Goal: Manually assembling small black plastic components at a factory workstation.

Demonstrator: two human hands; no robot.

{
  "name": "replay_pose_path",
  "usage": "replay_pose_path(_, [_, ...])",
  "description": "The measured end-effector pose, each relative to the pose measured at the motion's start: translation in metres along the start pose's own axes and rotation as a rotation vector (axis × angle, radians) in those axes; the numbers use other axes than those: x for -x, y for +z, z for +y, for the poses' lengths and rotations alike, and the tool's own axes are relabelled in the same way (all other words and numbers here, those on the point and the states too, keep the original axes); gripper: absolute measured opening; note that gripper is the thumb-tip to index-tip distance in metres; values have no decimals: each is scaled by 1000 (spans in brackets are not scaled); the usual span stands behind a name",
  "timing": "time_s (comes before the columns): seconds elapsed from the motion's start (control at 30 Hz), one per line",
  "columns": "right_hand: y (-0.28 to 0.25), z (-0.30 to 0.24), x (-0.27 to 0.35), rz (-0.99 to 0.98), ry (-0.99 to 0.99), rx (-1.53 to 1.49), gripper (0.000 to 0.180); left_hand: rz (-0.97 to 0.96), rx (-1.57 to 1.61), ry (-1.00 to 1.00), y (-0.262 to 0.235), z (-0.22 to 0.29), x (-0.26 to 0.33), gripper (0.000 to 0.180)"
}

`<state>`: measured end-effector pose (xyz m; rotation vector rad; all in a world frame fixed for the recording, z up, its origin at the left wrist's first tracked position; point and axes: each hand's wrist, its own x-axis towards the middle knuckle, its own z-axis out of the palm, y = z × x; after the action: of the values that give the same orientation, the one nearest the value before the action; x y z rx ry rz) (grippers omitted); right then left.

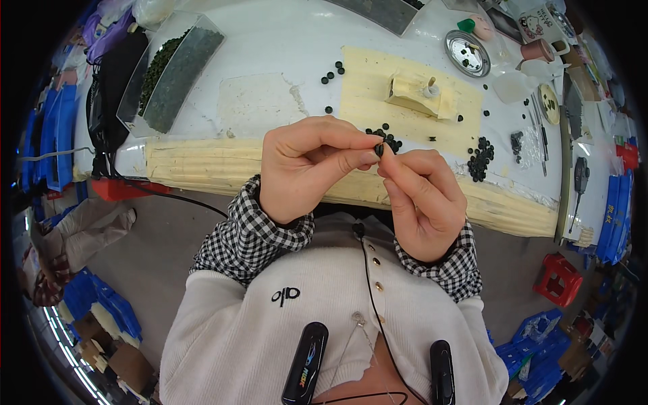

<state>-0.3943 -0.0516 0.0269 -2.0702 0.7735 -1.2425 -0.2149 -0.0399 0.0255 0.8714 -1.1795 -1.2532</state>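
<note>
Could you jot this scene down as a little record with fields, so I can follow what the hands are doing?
Left hand: pinches a small black disc at the fingertips
Right hand: fingertips meet the same disc
Held where: above the table's near edge, close to the chest
Table: white, with cream mat
Loose parts: piles of black discs on the mat
Left side: clear tray of dark pieces

Your left hand [304, 169] and right hand [418, 202] meet at the fingertips above the near edge of the table [270, 47], a small round piece [379, 150] pinched between them. Just behind the piece lies a little cluster of discs [388, 140] on the mat [378, 81]. Further right sits a bigger pile [480, 159]. Behind, mid-mat, stands a small block fixture [415, 93]. Far left on the table there's a tray [172, 71]; far right, behind the pile, a round dish [467, 52].
</note>
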Motion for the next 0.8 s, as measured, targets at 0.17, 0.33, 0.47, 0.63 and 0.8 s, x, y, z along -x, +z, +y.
replay_pose_path(0.17, [-1, 0, -1, -16, -18, 10, 36, -24, -3, -17, -2, 1, 0, 18])
replay_pose_path(0.33, [-2, 1, -1, -22, -9, 2, 36, -36, -35, 0, -3, 3, -1, 19])
replay_pose_path(0.47, [-1, 1, 1, -11, 9, -20, 35, -41, -76, 31, -3, 4, -2, 19])
replay_pose_path(0.63, [-2, 0, 0, -9, 6, -16, 34, -23, -53, 18, -2, 4, -2, 19])
replay_pose_path(0.8, [-3, 0, -2, -15, 7, -4, 36, -20, -28, -6, -2, 5, -2, 18])
